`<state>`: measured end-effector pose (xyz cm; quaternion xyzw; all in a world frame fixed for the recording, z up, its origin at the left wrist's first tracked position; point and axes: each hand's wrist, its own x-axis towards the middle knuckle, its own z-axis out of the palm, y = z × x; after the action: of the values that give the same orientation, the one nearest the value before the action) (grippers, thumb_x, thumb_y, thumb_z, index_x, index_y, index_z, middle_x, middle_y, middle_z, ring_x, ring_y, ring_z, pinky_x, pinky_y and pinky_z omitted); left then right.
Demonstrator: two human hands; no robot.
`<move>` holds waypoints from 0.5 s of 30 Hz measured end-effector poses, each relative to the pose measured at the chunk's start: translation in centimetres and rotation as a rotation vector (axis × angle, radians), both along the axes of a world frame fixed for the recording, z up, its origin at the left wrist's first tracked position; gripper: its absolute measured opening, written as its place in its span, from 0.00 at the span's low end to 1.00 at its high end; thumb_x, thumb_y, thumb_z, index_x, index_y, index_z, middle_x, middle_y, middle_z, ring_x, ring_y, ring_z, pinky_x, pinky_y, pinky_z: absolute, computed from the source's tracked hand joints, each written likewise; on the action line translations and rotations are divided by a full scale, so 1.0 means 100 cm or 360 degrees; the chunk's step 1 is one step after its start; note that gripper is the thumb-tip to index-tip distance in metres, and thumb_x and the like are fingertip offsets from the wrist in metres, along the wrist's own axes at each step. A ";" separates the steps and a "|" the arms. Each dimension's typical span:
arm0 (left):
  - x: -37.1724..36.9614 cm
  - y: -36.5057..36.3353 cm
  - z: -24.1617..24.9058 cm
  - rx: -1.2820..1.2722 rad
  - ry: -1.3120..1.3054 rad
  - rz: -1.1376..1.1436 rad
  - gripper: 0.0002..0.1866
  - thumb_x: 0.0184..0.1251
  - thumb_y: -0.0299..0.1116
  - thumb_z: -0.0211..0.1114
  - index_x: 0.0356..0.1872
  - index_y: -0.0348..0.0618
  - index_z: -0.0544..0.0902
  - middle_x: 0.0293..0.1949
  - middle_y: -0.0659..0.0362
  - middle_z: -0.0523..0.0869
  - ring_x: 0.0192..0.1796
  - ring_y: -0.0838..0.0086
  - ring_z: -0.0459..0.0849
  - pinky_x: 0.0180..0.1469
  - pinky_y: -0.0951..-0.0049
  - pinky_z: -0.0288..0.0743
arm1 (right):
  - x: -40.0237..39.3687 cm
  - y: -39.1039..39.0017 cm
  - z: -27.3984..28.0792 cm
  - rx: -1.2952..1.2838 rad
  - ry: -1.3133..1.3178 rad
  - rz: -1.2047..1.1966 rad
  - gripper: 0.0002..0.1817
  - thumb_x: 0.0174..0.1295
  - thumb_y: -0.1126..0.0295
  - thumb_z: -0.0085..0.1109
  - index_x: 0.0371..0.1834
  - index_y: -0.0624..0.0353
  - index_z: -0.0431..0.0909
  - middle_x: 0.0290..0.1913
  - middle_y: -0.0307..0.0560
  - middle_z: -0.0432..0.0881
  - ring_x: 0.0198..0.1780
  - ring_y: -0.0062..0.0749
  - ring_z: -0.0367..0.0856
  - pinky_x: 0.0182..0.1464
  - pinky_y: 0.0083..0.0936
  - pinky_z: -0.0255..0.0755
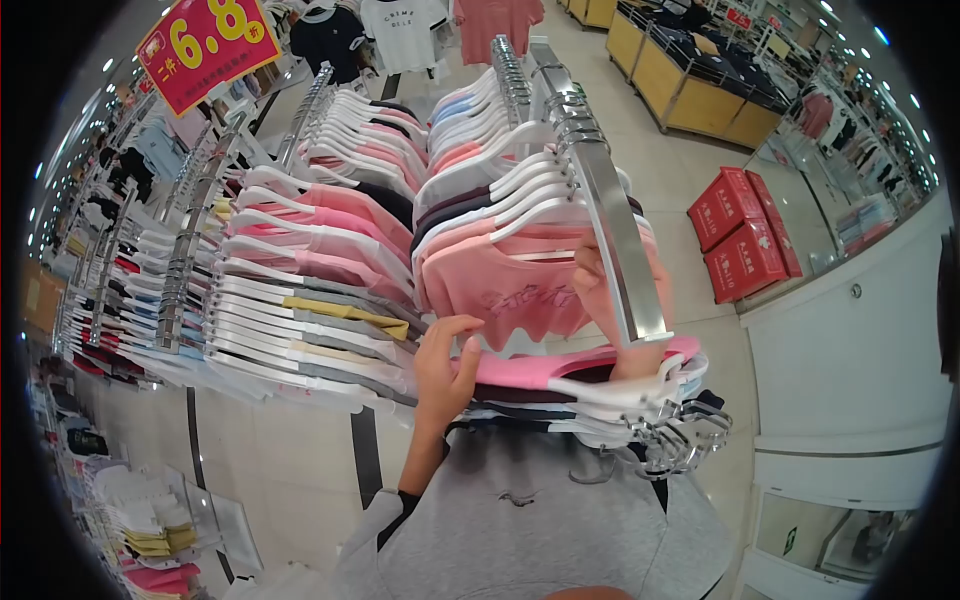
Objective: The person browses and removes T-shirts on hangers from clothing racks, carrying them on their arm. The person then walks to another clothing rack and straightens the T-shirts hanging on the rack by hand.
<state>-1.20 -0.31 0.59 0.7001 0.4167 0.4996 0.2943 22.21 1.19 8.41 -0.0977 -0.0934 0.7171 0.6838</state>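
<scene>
on shop floor [700, 200], clothes rail [610, 200], pink shirts [500, 285], red boxes [740, 235]

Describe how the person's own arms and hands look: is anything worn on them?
Both hands are bare, with no gloves, and I can see no rings. The left hand has a bare forearm that comes out of a grey sleeve with a dark cuff, pushed up toward the elbow. Of the right hand, only part shows behind the metal rail; its sleeve is hidden.

Left hand [445, 365] on pink shirt [520, 372], right hand [598, 290] behind rail [612, 215]
</scene>
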 end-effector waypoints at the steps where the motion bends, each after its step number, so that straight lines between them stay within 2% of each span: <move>1: 0.001 0.000 0.001 0.0045 0.0008 -0.0033 0.10 0.66 0.29 0.60 0.44 0.37 0.81 0.43 0.51 0.84 0.47 0.59 0.81 0.52 0.65 0.72 | -0.001 -0.002 0.000 0.0168 0.0013 0.0046 0.12 0.67 0.68 0.49 0.47 0.65 0.73 0.37 0.44 0.70 0.37 0.29 0.65 0.41 0.28 0.65; 2: 0.002 0.000 0.002 0.0089 0.0014 -0.0066 0.09 0.66 0.29 0.60 0.44 0.37 0.81 0.43 0.52 0.85 0.46 0.59 0.82 0.52 0.65 0.72 | -0.001 -0.003 0.000 0.0335 0.0024 0.0092 0.16 0.67 0.64 0.52 0.51 0.65 0.71 0.41 0.43 0.68 0.38 0.27 0.62 0.42 0.25 0.62; 3: 0.002 0.001 0.001 0.0088 0.0012 -0.0062 0.09 0.66 0.29 0.60 0.44 0.37 0.81 0.43 0.52 0.85 0.46 0.59 0.82 0.52 0.65 0.72 | -0.002 0.001 -0.006 0.0334 0.0021 0.0096 0.16 0.67 0.64 0.52 0.51 0.65 0.71 0.41 0.43 0.68 0.38 0.27 0.62 0.42 0.25 0.62; 5: -0.001 0.002 -0.003 0.0087 -0.0070 -0.0057 0.08 0.66 0.29 0.60 0.43 0.37 0.81 0.42 0.52 0.84 0.44 0.59 0.81 0.50 0.65 0.73 | -0.002 0.018 -0.035 0.0449 -0.0877 -0.0389 0.16 0.68 0.65 0.52 0.52 0.65 0.71 0.42 0.44 0.69 0.41 0.26 0.64 0.44 0.26 0.64; 6: -0.001 0.002 -0.004 0.0088 -0.0072 -0.0053 0.08 0.66 0.29 0.60 0.43 0.37 0.81 0.42 0.52 0.84 0.44 0.59 0.81 0.50 0.65 0.73 | 0.001 0.026 -0.050 0.0452 -0.0878 -0.0386 0.16 0.68 0.65 0.52 0.52 0.65 0.71 0.42 0.44 0.69 0.41 0.26 0.64 0.44 0.26 0.64; 8: -0.002 0.003 -0.007 0.0031 -0.0097 0.0032 0.08 0.66 0.28 0.60 0.42 0.37 0.81 0.41 0.52 0.84 0.44 0.58 0.81 0.50 0.65 0.72 | 0.007 0.042 -0.070 0.0259 -0.2568 -0.0474 0.14 0.70 0.67 0.50 0.53 0.66 0.70 0.48 0.49 0.72 0.50 0.30 0.70 0.55 0.29 0.68; 9: -0.002 0.003 -0.008 0.0034 -0.0098 0.0046 0.08 0.66 0.28 0.60 0.42 0.37 0.81 0.41 0.52 0.84 0.44 0.58 0.81 0.50 0.65 0.72 | 0.003 0.045 -0.069 0.0272 -0.2568 -0.0466 0.14 0.70 0.67 0.50 0.53 0.66 0.70 0.48 0.49 0.72 0.50 0.30 0.70 0.55 0.29 0.68; 11: -0.004 0.002 -0.014 0.0031 -0.0036 0.0085 0.07 0.66 0.28 0.60 0.42 0.37 0.81 0.40 0.52 0.84 0.43 0.58 0.81 0.50 0.65 0.72 | -0.011 0.046 -0.067 0.0093 -0.0727 -0.0412 0.12 0.72 0.72 0.47 0.52 0.68 0.70 0.55 0.54 0.72 0.61 0.35 0.70 0.67 0.34 0.67; 12: -0.003 0.001 -0.016 0.0027 -0.0030 0.0093 0.07 0.66 0.28 0.60 0.42 0.37 0.81 0.40 0.52 0.84 0.43 0.58 0.81 0.50 0.65 0.72 | -0.013 0.051 -0.076 0.0090 -0.0722 -0.0403 0.12 0.72 0.72 0.47 0.52 0.68 0.70 0.55 0.54 0.72 0.61 0.35 0.70 0.67 0.34 0.67; 14: 0.000 -0.002 -0.018 0.0029 -0.0017 0.0095 0.07 0.67 0.28 0.60 0.41 0.37 0.81 0.40 0.52 0.85 0.43 0.58 0.81 0.49 0.65 0.72 | -0.014 0.066 -0.103 0.0151 -0.1755 -0.0596 0.13 0.73 0.73 0.45 0.54 0.69 0.69 0.60 0.56 0.71 0.64 0.41 0.69 0.72 0.38 0.65; 15: 0.001 -0.005 -0.017 0.0030 -0.0014 0.0097 0.07 0.67 0.28 0.60 0.41 0.37 0.81 0.40 0.52 0.85 0.43 0.58 0.81 0.49 0.65 0.72 | -0.015 0.064 -0.100 0.0152 -0.1751 -0.0595 0.13 0.73 0.73 0.45 0.54 0.69 0.69 0.60 0.56 0.71 0.64 0.41 0.69 0.72 0.38 0.65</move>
<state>-1.06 -0.76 -1.16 0.6877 0.4317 0.5153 0.2742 20.70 7.57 -1.57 -0.4398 -0.4482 0.4230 0.6533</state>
